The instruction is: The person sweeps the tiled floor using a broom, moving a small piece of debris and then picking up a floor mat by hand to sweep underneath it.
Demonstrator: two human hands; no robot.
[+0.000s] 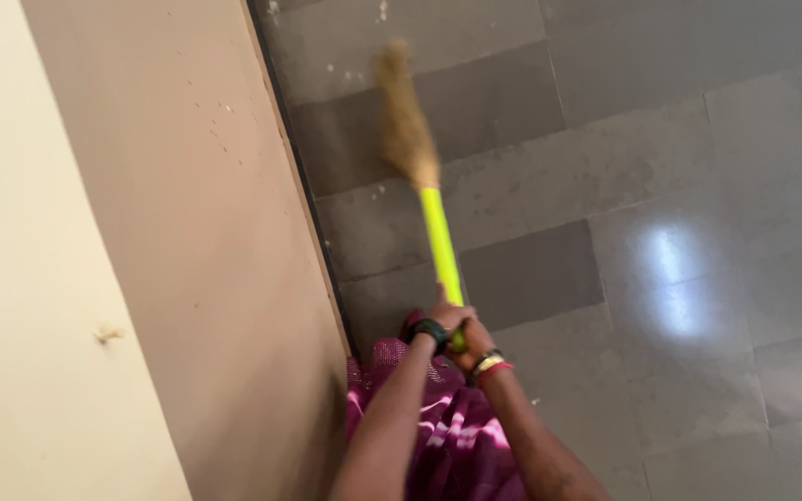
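Our forearms run off the bottom edge, and the broom's [437, 223] brush end is blurred, its bristles hard to make out. Our left hand [446, 318] and right hand [472, 340] are both closed tight round the lower end of the green handle, left just above right. From that grip the broom reaches up and away over the grey floor [679, 186], close beside the wall [187, 232].

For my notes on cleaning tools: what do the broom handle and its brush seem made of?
Broom handle: probably smooth plastic, judging by its bright, even lime-green colour. Brush: likely dried grass or similar plant fibre, tan and wispy, though motion blur hides detail.
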